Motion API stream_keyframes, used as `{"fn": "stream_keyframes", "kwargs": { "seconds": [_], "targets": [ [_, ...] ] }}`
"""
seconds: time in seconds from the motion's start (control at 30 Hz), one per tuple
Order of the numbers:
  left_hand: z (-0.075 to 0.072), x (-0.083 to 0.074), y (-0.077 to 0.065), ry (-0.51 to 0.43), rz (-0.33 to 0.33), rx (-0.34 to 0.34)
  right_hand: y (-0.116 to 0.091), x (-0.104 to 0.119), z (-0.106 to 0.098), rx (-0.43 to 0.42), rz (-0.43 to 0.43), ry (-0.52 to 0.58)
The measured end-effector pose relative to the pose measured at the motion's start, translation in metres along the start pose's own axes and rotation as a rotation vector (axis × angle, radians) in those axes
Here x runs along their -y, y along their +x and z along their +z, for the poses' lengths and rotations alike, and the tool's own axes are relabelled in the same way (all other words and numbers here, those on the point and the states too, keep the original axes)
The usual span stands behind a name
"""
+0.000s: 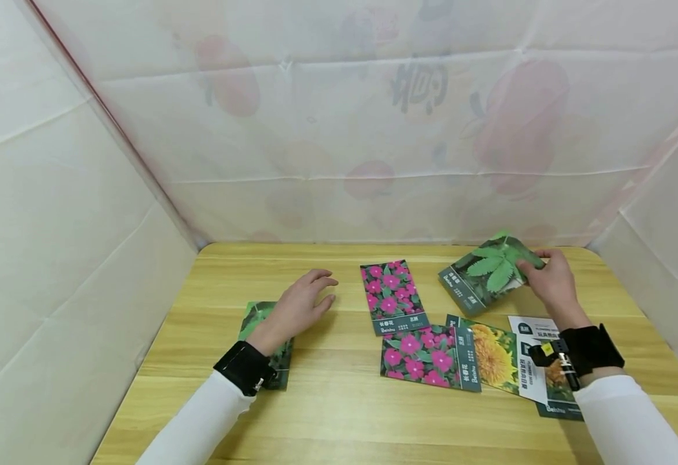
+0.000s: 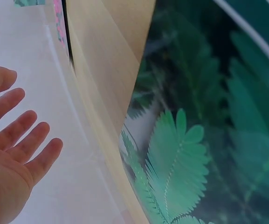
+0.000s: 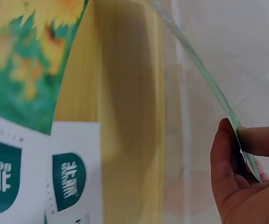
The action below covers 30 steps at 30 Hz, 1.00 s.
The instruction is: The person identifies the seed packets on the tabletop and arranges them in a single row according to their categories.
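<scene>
Packet (image 1: pixel 493 268) with a green leaf and the name "Beishu" is pinched between thumb and fingers of the right hand (image 1: pixel 555 284), jutting out to its left. The left hand (image 1: pixel 298 303) has its fingers apart, a second leaf packet (image 1: pixel 253 318) beneath its wrist and a pink-flower packet (image 1: pixel 394 294) reading "长春花" and "Beishu" to its right. Only the right wrist view shows the pinched one edge-on; the head view alone shows its printed front.

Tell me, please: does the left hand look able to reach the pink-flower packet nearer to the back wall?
Probably yes: the left hand is empty, its fingers point that way, and only bare table shows between it and that pink-flower packet.
</scene>
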State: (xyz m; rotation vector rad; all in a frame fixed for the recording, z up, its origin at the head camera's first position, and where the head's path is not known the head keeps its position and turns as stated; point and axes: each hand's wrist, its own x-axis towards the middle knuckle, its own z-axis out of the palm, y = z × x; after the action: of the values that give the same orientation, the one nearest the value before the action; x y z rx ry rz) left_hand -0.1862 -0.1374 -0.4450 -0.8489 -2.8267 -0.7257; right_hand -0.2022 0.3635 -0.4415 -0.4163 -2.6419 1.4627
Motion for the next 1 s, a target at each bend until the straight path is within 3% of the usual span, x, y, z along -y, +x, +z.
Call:
{"fn": "stream_keyframes", "kwargs": {
  "seconds": [0.23, 0.7, 0.77, 1.0],
  "targets": [
    [-0.001, -0.001, 0.000, -0.002, -0.004, -0.001, -0.021, 0.035, 0.008, 0.034, -0.067, -0.023],
    [0.006, -0.012, 0.006, -0.079, -0.018, 0.002, -0.046, 0.069, 0.045, 0.128, -0.131, 0.173],
    [0.007, -0.015, 0.007, -0.097, -0.019, 0.002, -0.043, 0.061, 0.053, 0.137, -0.139, 0.201],
    [0.011, -0.024, 0.010, -0.225, -0.030, -0.012, 0.002, -0.008, 0.092, 0.173, -0.215, 0.275]
  ]
}}
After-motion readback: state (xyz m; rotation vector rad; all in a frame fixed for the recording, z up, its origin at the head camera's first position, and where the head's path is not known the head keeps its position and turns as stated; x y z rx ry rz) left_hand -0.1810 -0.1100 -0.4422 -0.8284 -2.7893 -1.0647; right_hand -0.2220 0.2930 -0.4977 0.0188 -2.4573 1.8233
